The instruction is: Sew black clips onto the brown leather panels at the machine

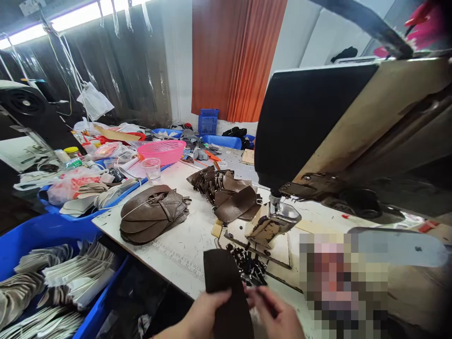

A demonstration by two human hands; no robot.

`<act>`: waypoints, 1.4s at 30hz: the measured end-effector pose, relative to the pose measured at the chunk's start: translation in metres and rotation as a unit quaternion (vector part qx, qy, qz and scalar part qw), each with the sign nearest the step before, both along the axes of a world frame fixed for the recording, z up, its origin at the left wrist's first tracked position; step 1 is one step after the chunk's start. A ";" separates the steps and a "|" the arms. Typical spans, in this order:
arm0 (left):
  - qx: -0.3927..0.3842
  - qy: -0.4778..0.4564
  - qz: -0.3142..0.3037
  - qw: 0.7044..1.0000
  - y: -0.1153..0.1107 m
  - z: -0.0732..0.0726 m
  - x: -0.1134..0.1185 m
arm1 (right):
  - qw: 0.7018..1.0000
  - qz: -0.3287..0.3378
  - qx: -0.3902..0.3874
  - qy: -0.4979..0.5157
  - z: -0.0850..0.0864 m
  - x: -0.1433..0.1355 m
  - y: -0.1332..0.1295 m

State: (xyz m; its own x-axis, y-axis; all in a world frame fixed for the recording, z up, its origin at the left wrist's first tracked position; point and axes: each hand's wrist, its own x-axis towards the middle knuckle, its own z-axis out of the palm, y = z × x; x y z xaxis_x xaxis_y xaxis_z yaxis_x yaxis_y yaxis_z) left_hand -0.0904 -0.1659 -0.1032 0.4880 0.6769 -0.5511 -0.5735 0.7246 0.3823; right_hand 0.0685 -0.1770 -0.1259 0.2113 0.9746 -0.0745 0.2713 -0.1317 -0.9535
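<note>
My left hand (201, 313) grips a long dark brown leather piece (224, 270) with its thumb laid across the front. At the piece's right edge is my right hand (277, 313), its fingers bent and pinched together; what lies between them is too small and blurred to tell. Just beyond my fingers, a heap of small black pieces with shiny bits (250, 266) lies by the sewing machine's plate. A bundle of rounded brown leather pieces (148, 214) sits on the table to the left. Behind the needle area, brown leather pieces with small buckles (235, 200) are piled up.
A large sewing machine (318, 127) looms over the right side. Blue bins with stacked cut pieces (24, 228) stand at lower left. Farther back are a pink basket (162, 149), a clear plastic cup (151, 170) and assorted bags. A blurred patch (335, 287) covers something at right.
</note>
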 end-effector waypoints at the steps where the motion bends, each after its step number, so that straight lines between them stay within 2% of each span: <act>1: -0.012 0.006 0.014 1.000 0.004 0.001 -0.001 | 0.997 -0.038 0.012 -0.067 0.001 0.012 0.011; 3: -0.027 0.006 0.030 0.999 0.012 0.008 -0.002 | 0.980 -0.052 0.046 -0.186 0.003 0.035 0.032; 7: -0.038 -0.007 0.037 0.999 0.024 0.019 -0.003 | 0.982 -0.024 0.044 -0.182 -0.002 0.061 0.057; 11: -0.017 -0.004 0.048 0.999 0.029 0.022 -0.001 | 0.990 -0.048 0.017 -0.132 -0.002 0.067 0.053; 14: 0.016 0.047 0.024 0.998 0.033 0.027 0.005 | 0.999 -0.026 -0.038 0.002 0.010 0.062 0.039; 16: 0.059 0.072 -0.003 0.996 0.037 0.031 0.012 | 0.991 -0.013 -0.075 0.110 0.020 0.056 0.030; 18: 0.109 0.060 -0.027 0.992 0.039 0.034 0.020 | 0.983 0.012 -0.089 0.159 0.028 0.049 0.023; 21: 0.173 0.016 -0.047 0.984 0.040 0.038 0.029 | 0.982 0.059 -0.079 0.158 0.035 0.039 0.017; 23: 0.195 0.015 -0.041 0.980 0.040 0.041 0.032 | 0.984 0.056 -0.069 0.152 0.037 0.034 0.016; 29: 0.226 0.126 0.032 0.965 0.043 0.041 0.033 | 0.987 0.013 -0.057 0.152 0.041 0.020 0.017; 33: 0.210 0.115 0.037 0.970 0.044 0.037 0.033 | 0.991 -0.025 -0.009 0.128 0.044 0.013 0.016; 36: 0.187 0.092 0.030 0.977 0.044 0.036 0.032 | 0.990 -0.027 0.001 0.141 0.044 0.009 0.012; 39: 0.196 0.088 0.021 0.976 0.044 0.035 0.031 | 0.985 -0.040 0.004 0.170 0.043 0.007 0.009; 42: 0.195 0.103 0.006 0.975 0.045 0.033 0.031 | 0.984 -0.023 0.033 0.172 0.041 0.006 0.008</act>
